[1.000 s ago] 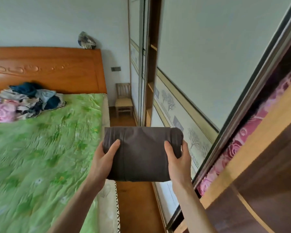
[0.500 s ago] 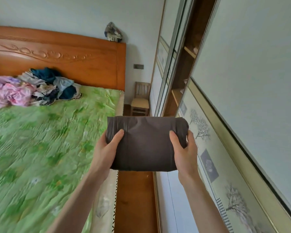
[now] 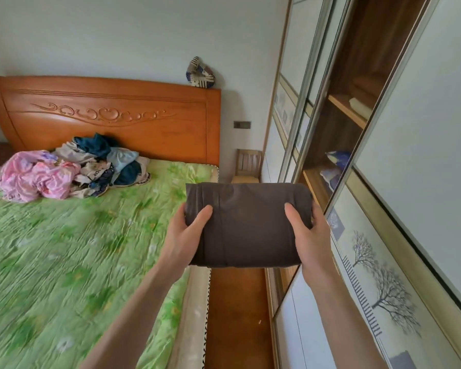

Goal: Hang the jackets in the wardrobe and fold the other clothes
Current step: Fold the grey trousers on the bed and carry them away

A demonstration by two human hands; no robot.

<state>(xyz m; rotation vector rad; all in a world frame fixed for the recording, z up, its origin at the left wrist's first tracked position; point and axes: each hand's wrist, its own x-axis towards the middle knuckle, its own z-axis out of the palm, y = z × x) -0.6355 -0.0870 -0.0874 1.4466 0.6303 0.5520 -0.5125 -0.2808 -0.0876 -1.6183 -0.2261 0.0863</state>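
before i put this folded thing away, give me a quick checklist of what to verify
1. Both hands hold the bundle: ok. The left hand and right hand grip opposite ends of the brown bundle, thumbs on top.
2. Fold holds together: ok, no loose edge hangs down.
3. Wardrobe open: ok, a gap between the sliding doors shows shelves.
4. Free shelf space: cannot tell. The shelf nearest the bundle holds something blue and white; the rest is hidden.
5. Floor path beside the bed: ok, bare wood.
6. More to sort: not ok, an unfolded pile lies by the headboard.
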